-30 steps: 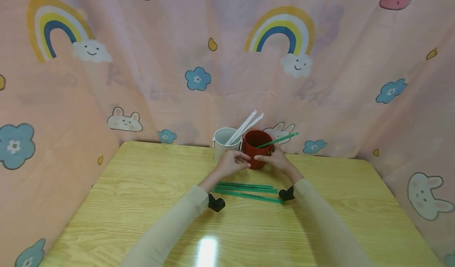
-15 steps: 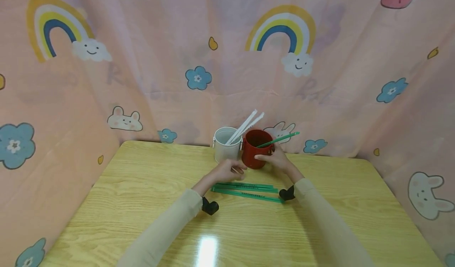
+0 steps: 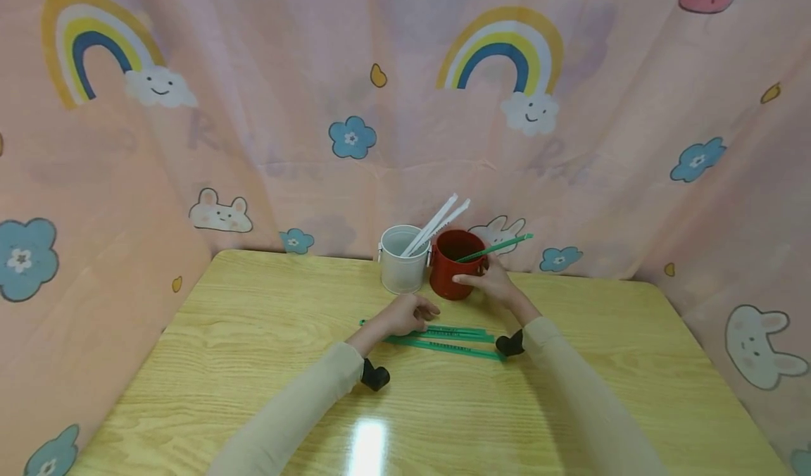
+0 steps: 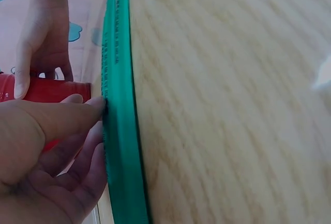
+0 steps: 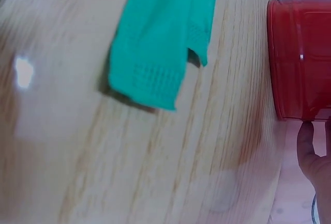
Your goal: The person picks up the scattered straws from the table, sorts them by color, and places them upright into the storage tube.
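Note:
Several green paper-wrapped straws (image 3: 456, 350) with dark print lie side by side on the table. My left hand (image 3: 405, 314) is low over them, its thumb and fingers pinching the far edge of a green wrapped straw (image 4: 111, 74). My right hand (image 3: 494, 284) grips the red bucket (image 3: 448, 287), thumb across its front and the other fingers at its right side and behind. Out of this bucket leans one green wrapped straw (image 3: 507, 244). Touching or close to its left stands a white bucket (image 3: 403, 273) with two white wrapped straws (image 3: 437, 225) leaning right.
Both buckets stand near the back edge of the wood-grain table (image 3: 253, 363). Behind it hangs a pink printed curtain (image 3: 304, 60). Black wrist mounts (image 3: 376, 376) sit under both sleeves.
My left hand has come down and toward me from the front of the buckets to the green straws. One straw end now sticks out farther left. The right hand stays on the red bucket.

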Demonstrator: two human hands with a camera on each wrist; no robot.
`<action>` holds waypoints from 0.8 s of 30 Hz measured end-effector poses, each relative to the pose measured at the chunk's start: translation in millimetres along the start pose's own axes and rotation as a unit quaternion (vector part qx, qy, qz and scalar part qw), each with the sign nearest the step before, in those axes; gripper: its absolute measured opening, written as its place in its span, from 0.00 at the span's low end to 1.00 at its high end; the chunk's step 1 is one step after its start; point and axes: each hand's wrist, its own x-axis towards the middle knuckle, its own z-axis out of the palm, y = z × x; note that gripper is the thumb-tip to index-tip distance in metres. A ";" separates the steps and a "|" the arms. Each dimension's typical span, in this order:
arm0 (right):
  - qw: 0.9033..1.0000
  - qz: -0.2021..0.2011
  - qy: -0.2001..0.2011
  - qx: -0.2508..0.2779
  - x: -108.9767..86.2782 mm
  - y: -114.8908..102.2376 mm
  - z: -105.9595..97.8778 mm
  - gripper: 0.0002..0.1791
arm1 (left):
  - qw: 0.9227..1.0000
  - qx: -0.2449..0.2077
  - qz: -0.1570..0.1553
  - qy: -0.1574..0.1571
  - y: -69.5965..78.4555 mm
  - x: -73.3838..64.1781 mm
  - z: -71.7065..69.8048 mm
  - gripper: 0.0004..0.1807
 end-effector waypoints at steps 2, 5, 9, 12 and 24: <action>1.000 0.000 0.003 0.003 3.9 8.8 -0.6 0.44 | 1.000 0.002 -0.011 0.001 -0.9 -0.1 0.8 0.18; 1.000 -0.002 0.008 -0.005 5.6 13.2 -0.3 0.44 | 1.000 -0.001 -0.021 0.008 -3.0 0.4 0.8 0.19; 1.000 -0.007 0.008 -0.006 6.0 13.7 -0.3 0.44 | 0.999 -0.006 -0.027 0.026 -4.9 0.5 -1.0 0.19; 1.000 -0.004 0.004 -0.003 5.9 12.6 -0.6 0.45 | 0.999 -0.008 -0.029 0.039 -5.7 -0.3 -2.2 0.18; 1.000 0.023 -0.016 0.000 0.1 -2.4 -1.8 0.46 | 0.990 0.119 -0.035 0.061 -3.0 -2.8 -2.7 0.10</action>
